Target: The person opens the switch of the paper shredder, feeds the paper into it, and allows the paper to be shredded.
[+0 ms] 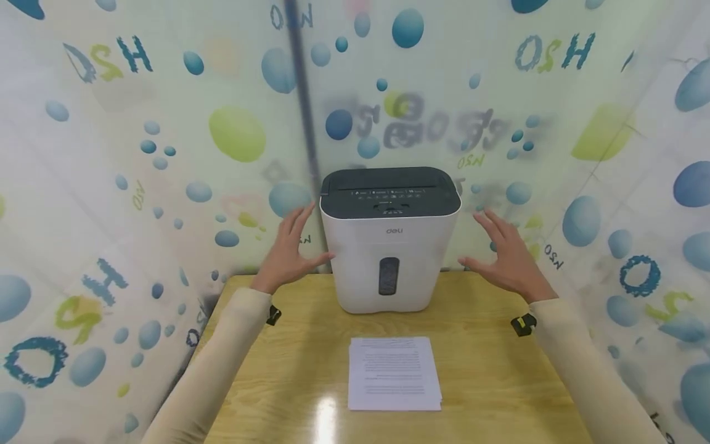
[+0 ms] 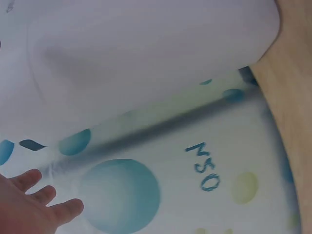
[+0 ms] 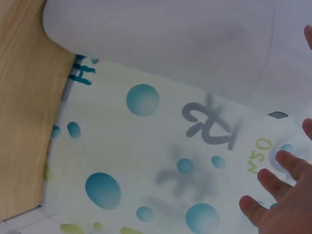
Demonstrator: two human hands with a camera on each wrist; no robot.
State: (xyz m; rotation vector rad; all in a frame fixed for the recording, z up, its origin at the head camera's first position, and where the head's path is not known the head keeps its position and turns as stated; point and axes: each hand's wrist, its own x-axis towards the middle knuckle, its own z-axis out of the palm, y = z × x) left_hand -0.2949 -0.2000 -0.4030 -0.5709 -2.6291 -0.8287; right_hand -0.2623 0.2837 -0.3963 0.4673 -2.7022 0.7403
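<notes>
A white paper shredder [image 1: 355, 259] with a dark top stands upright at the far edge of the wooden table. My left hand [image 1: 288, 250] is raised at its left side, fingers spread, with the thumb tip right at the shredder's wall. On the other side my right hand [image 1: 507, 256] hovers with spread fingers, a small gap between it and the shredder. Neither hand holds anything. In the left wrist view the shredder's white side [image 2: 146, 53] fills the top, and the right wrist view shows the opposite side [image 3: 161, 44] likewise. A stack of printed paper [image 1: 395, 374] lies in front of the shredder.
The wooden table [image 1: 288, 370] reaches toward me under both forearms. Behind and on both sides hangs a pale curtain [image 1: 238, 80] printed with blue and green dots and letters, close behind the shredder. Small black bands [image 1: 523, 324] sit on the wrists.
</notes>
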